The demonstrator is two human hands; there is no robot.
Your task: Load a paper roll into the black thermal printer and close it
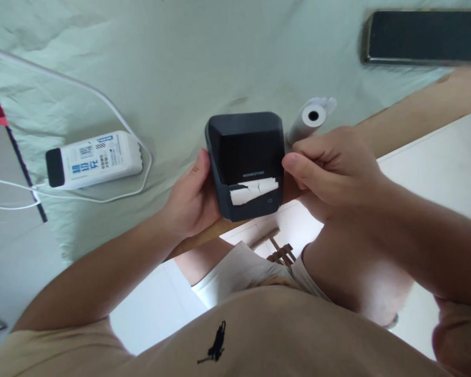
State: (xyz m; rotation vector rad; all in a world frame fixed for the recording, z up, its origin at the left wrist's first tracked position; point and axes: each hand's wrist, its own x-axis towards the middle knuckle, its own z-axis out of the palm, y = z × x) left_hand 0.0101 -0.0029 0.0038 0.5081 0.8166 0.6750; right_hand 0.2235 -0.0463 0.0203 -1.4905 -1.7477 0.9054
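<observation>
Gripping a small dark label printer [246,162] from both sides, the person holds it just above the near edge of a pale green cloth [172,63]. Left hand [192,199] is curled around the printer's left wall, thumb up along the side, fingers hidden beneath. Right hand [329,165] is closed loosely against the printer's right wall, thumb tip touching the casing; the same hand also clasps a white paper roll [311,119], which sticks out past the knuckles just right of the printer, its hollow core facing the camera. A torn strip of white paper [254,190] lies across the printer's slot, on the near face, beside a small power button. Lid of the printer looks shut.

Left of the printer, well apart from it, a white power bank [96,159] with blue print lies flat on the cloth. A white cable [102,99] loops around it and runs off to the left edge. Far right of the printer, beyond the right forearm, a dark flat phone [426,36] lies face up on the cloth.
</observation>
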